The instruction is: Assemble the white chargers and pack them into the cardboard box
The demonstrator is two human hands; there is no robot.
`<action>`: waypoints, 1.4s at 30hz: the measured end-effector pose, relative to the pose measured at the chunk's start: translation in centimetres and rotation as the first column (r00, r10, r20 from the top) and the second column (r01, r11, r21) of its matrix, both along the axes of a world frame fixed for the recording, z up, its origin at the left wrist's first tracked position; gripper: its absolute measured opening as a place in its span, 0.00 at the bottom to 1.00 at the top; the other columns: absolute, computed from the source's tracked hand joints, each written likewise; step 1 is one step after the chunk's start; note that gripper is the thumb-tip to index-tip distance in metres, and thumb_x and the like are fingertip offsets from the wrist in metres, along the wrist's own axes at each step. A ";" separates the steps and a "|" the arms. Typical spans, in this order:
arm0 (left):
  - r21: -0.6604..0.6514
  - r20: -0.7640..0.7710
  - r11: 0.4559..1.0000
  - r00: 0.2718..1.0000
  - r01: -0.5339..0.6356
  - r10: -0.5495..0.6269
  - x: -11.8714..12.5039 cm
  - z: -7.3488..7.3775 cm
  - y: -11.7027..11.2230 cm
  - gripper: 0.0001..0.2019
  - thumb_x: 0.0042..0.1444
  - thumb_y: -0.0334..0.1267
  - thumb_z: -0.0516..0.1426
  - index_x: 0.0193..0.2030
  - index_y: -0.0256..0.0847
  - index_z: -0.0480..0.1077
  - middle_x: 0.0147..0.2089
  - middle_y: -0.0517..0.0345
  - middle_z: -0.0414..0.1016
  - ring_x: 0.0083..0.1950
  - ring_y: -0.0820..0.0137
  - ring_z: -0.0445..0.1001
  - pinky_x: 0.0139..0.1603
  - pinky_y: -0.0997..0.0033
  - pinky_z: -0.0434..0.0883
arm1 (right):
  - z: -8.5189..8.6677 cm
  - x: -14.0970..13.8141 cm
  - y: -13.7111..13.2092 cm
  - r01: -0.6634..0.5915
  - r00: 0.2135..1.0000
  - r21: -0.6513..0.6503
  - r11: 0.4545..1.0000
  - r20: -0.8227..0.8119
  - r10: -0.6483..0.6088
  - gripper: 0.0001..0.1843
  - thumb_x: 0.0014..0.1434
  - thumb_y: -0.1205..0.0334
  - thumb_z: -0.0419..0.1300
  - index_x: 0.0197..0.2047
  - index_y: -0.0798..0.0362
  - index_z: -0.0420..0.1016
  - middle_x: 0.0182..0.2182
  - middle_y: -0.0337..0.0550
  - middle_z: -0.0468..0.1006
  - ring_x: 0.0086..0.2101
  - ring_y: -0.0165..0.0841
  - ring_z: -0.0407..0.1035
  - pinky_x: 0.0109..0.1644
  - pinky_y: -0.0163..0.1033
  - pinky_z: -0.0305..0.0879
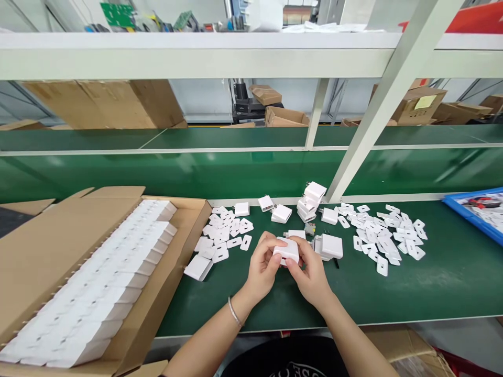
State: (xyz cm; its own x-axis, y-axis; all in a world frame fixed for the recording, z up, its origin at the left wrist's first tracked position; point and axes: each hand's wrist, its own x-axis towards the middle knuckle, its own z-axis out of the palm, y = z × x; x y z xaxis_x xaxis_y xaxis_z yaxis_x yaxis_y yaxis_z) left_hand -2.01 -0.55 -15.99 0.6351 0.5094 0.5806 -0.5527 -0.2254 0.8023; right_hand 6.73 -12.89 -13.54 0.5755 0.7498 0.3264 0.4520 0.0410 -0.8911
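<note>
Between my two hands, above the green tabletop, is a white charger block (287, 250). My left hand (264, 262) has its fingers and thumb closed on the block's left side. On the right side, my right hand (310, 267) grips the same block, its thumb at the lower front edge. Just beyond my hands stand more white charger blocks (330, 246), some with metal prongs showing. A stack of charger blocks (312, 201) rises behind them. Left of my hands lie loose white end plates (223, 230) with slots, and an empty-looking white casing (199, 267).
At the left, an open cardboard box (188, 246) holds rows of white chargers (94, 293). Many slotted plates (381, 235) are scattered at the right. A blue tray (471, 214) with tools sits at the far right. A slanted white post (377, 120) rises behind the table (444, 293).
</note>
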 end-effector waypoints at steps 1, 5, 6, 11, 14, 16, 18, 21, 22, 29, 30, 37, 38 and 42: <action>-0.002 0.001 1.000 1.000 0.003 -0.003 0.0 0.0 0.1 0.11 0.73 0.49 0.56 0.51 0.46 0.75 0.40 0.58 0.61 0.37 0.71 0.66 0.34 0.75 0.67 | -0.1 0.0 0.0 0.007 1.000 -0.002 1.000 0.002 -0.007 0.21 0.70 0.46 0.59 0.57 0.51 0.71 0.36 0.42 0.76 0.29 0.33 0.64 0.32 0.39 0.60; -0.018 -0.008 0.999 0.999 0.047 -0.047 0.0 0.1 0.4 0.12 0.73 0.48 0.57 0.49 0.45 0.77 0.41 0.57 0.61 0.37 0.71 0.65 0.33 0.74 0.66 | -0.5 -0.1 0.0 0.015 1.000 0.016 1.000 -0.021 -0.014 0.20 0.69 0.46 0.61 0.56 0.50 0.72 0.34 0.39 0.74 0.28 0.31 0.60 0.31 0.38 0.58; -0.024 -0.012 0.998 0.998 0.054 -0.055 0.0 0.1 0.5 0.12 0.73 0.49 0.57 0.48 0.44 0.77 0.41 0.57 0.61 0.36 0.71 0.64 0.32 0.74 0.66 | -0.6 -0.1 0.0 0.011 0.999 0.020 1.000 -0.037 -0.010 0.20 0.68 0.45 0.61 0.55 0.50 0.72 0.34 0.39 0.73 0.28 0.31 0.60 0.31 0.37 0.58; 0.050 -0.072 0.999 0.997 -0.008 0.012 -0.3 0.1 0.6 0.15 0.71 0.51 0.58 0.44 0.44 0.79 0.39 0.56 0.60 0.42 0.65 0.64 0.40 0.68 0.67 | -0.9 0.1 -0.2 -0.123 0.976 0.046 0.991 -0.176 0.129 0.22 0.72 0.42 0.57 0.57 0.50 0.70 0.40 0.43 0.74 0.33 0.33 0.66 0.34 0.38 0.65; 0.025 -0.102 0.999 0.994 0.028 -0.026 -0.1 0.0 0.4 0.21 0.71 0.59 0.56 0.46 0.44 0.81 0.40 0.54 0.62 0.45 0.63 0.65 0.44 0.65 0.69 | -0.9 -0.1 -0.4 -0.106 0.974 0.079 0.991 -0.191 0.119 0.23 0.72 0.41 0.56 0.59 0.49 0.69 0.42 0.45 0.74 0.34 0.35 0.68 0.34 0.39 0.67; -0.156 -0.117 0.982 0.985 0.109 -0.128 0.2 -0.1 0.4 0.26 0.72 0.63 0.50 0.56 0.46 0.78 0.46 0.52 0.65 0.44 0.64 0.68 0.42 0.65 0.71 | -1.0 -0.3 -0.6 -0.031 0.993 0.088 0.996 -0.109 0.040 0.26 0.71 0.39 0.57 0.60 0.49 0.68 0.44 0.47 0.74 0.36 0.37 0.69 0.36 0.40 0.68; -0.355 -0.125 0.918 0.964 0.179 -0.236 0.6 0.1 0.5 0.27 0.73 0.62 0.48 0.65 0.49 0.72 0.51 0.51 0.68 0.42 0.66 0.71 0.40 0.67 0.72 | -1.1 -0.5 -0.9 0.058 0.997 0.092 0.994 0.050 -0.063 0.28 0.70 0.39 0.58 0.63 0.49 0.68 0.45 0.48 0.73 0.36 0.38 0.68 0.36 0.41 0.67; -0.487 -0.131 0.805 0.883 0.338 -0.450 0.8 0.7 0.6 0.28 0.71 0.62 0.53 0.68 0.49 0.70 0.51 0.50 0.74 0.43 0.65 0.75 0.42 0.67 0.74 | -1.0 -0.3 -1.5 0.142 0.945 0.109 0.984 0.281 -0.168 0.27 0.70 0.42 0.60 0.66 0.47 0.68 0.45 0.47 0.69 0.37 0.38 0.66 0.37 0.42 0.68; -0.509 -0.120 0.756 0.836 0.412 -0.536 0.8 0.9 0.6 0.29 0.71 0.62 0.53 0.68 0.48 0.70 0.50 0.49 0.76 0.44 0.63 0.77 0.44 0.66 0.75 | -0.9 -0.2 -1.7 0.151 0.928 0.115 0.982 0.326 -0.181 0.27 0.70 0.44 0.60 0.67 0.46 0.67 0.45 0.47 0.67 0.37 0.39 0.67 0.37 0.42 0.69; -0.538 -0.076 0.719 0.824 0.440 -0.561 0.4 3.1 1.3 0.29 0.64 0.57 0.65 0.67 0.46 0.71 0.60 0.43 0.76 0.53 0.57 0.80 0.53 0.59 0.77 | 1.4 0.6 -4.6 0.186 0.858 0.101 0.977 0.468 -0.212 0.31 0.72 0.54 0.59 0.74 0.43 0.60 0.47 0.48 0.66 0.37 0.38 0.65 0.41 0.45 0.69; -0.505 -0.103 0.782 0.875 0.364 -0.474 0.4 3.5 2.2 0.29 0.63 0.56 0.66 0.66 0.46 0.72 0.60 0.44 0.76 0.54 0.58 0.79 0.53 0.60 0.77 | 1.6 1.0 -5.4 0.219 0.843 0.133 0.967 0.474 -0.256 0.30 0.71 0.55 0.59 0.73 0.44 0.61 0.46 0.48 0.67 0.36 0.38 0.65 0.41 0.46 0.69; 0.459 -0.472 0.693 0.509 -0.556 0.720 -2.2 5.6 16.0 0.19 0.69 0.42 0.58 0.62 0.39 0.70 0.57 0.46 0.71 0.48 0.66 0.74 0.52 0.67 0.73 | 0.0 6.7 -10.9 0.685 0.664 0.001 0.729 0.411 -0.625 0.25 0.67 0.47 0.58 0.58 0.57 0.75 0.28 0.44 0.67 0.37 0.48 0.67 0.42 0.52 0.64; 0.640 -0.513 0.574 0.271 -0.511 0.814 -2.9 5.5 17.9 0.19 0.70 0.43 0.56 0.64 0.39 0.70 0.58 0.46 0.70 0.47 0.66 0.74 0.52 0.67 0.72 | -0.5 7.5 -11.6 0.722 0.652 -0.078 0.688 0.409 -0.638 0.27 0.66 0.45 0.58 0.57 0.58 0.76 0.30 0.48 0.69 0.37 0.49 0.68 0.39 0.51 0.64; 0.779 -0.533 0.486 -0.009 -0.397 0.846 -5.8 4.6 22.8 0.18 0.68 0.43 0.57 0.58 0.34 0.74 0.56 0.38 0.71 0.50 0.53 0.72 0.55 0.56 0.67 | -3.0 10.1 -13.7 0.740 0.632 -0.214 0.637 0.545 -0.551 0.29 0.65 0.41 0.55 0.53 0.59 0.79 0.45 0.65 0.75 0.46 0.59 0.70 0.41 0.55 0.67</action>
